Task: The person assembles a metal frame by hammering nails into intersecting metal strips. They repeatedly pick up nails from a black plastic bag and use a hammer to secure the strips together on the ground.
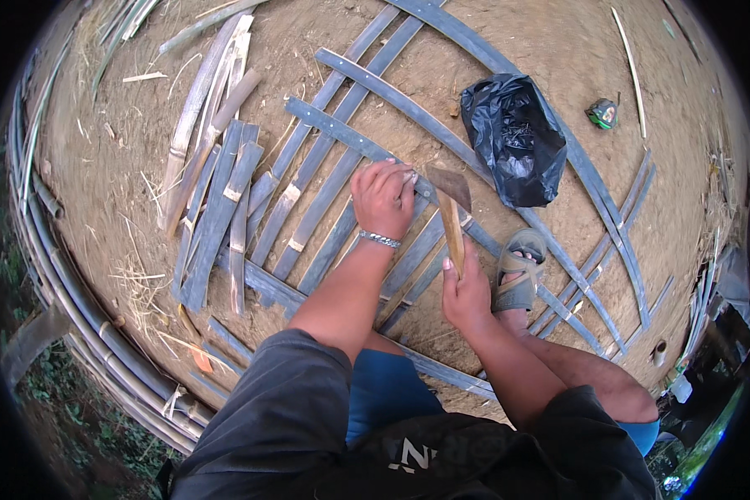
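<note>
On bare packed earth (558,50) outdoors, scattered with dry straw, lies a lattice of grey split bamboo slats (325,192), long strips crossing one another at angles. A bundle of round bamboo poles (67,292) curves along the left rim, next to green undergrowth. A crumpled black plastic bag (517,146) sits on the slats, right of centre; a small green object (604,112) lies well apart on the dirt beyond it. A sandalled foot (518,271) rests on one slat, just beside the right hand. Left hand (382,198), bracelet at wrist, presses knuckles-up on a slat crossing, fingers curled; what they pinch cannot be told. Right hand (467,292) is closed around the wooden handle of a hatchet-like tool (452,208), head just beside the left hand's fingers.
</note>
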Demonstrator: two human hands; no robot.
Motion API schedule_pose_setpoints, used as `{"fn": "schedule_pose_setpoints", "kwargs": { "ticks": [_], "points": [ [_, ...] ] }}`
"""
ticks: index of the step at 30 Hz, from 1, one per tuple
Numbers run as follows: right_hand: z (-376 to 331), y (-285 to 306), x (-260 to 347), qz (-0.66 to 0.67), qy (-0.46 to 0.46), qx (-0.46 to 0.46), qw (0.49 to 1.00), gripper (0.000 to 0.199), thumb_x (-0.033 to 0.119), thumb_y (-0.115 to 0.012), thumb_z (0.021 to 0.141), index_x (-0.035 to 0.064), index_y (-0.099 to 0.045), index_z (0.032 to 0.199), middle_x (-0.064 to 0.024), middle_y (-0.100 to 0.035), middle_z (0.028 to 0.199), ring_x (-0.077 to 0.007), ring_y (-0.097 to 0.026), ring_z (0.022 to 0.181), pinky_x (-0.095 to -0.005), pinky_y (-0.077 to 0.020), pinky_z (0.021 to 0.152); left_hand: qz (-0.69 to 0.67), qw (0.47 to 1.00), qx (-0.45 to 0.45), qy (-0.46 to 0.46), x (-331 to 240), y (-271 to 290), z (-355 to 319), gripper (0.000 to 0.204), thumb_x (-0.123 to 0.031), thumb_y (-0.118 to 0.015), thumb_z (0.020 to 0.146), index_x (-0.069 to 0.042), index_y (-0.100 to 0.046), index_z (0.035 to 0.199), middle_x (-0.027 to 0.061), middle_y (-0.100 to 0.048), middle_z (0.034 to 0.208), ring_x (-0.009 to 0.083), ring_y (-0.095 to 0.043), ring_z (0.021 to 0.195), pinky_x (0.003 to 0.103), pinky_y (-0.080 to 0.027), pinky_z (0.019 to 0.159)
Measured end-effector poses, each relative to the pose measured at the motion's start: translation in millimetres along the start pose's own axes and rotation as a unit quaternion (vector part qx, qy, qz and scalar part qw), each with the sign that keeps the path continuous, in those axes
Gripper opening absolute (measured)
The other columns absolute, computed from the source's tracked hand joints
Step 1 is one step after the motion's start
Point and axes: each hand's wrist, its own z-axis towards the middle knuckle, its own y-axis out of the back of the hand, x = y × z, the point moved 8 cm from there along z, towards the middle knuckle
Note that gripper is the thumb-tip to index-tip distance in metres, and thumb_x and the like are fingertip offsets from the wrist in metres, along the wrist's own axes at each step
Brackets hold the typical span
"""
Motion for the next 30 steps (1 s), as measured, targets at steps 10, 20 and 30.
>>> {"fn": "schedule_pose_setpoints", "kwargs": {
  "ticks": [10, 20, 30],
  "points": [
    [2, -1, 1, -0.014, 0.033, -0.004, 0.999, 0.056, 0.020, -0.055, 0.104, 0.0100, -0.038, 0.157, -0.0271, -0.057, 0.144, -0.0499, -0.062, 0.120, -0.0547, -0.0517, 0.098, 0.016, 1.000, 0.016, 0.002, 3, -1, -3, 0.014, -0.011, -0.074, 0.082, -0.014, -0.074, 0.096, -0.0026, -0.076, 0.109, 0.0219, -0.064, 0.118, 0.045, -0.038, 0.107],
    [7, 11, 6, -0.008, 0.090, -0.050, 0.995, 0.057, 0.019, -0.056, 0.104, 0.0095, -0.038, 0.157, -0.0265, -0.057, 0.144, -0.0505, -0.061, 0.121, -0.0542, -0.0520, 0.098, 0.012, 1.000, 0.015, 0.008, 3, -3, -2, 0.015, -0.013, -0.075, 0.082, -0.015, -0.075, 0.097, -0.0039, -0.075, 0.110, 0.0210, -0.064, 0.118, 0.045, -0.037, 0.108],
    [12, 8, -2, -0.029, 0.059, -0.029, 0.997, 0.056, 0.019, -0.057, 0.104, 0.0096, -0.039, 0.156, -0.0305, -0.060, 0.137, -0.0525, -0.063, 0.114, -0.0559, -0.0528, 0.095, 0.019, 1.000, 0.020, 0.002, 2, -2, -1, 0.013, -0.013, -0.076, 0.082, -0.015, -0.073, 0.095, -0.0049, -0.075, 0.109, 0.0209, -0.063, 0.117, 0.045, -0.038, 0.106]
  ]
}}
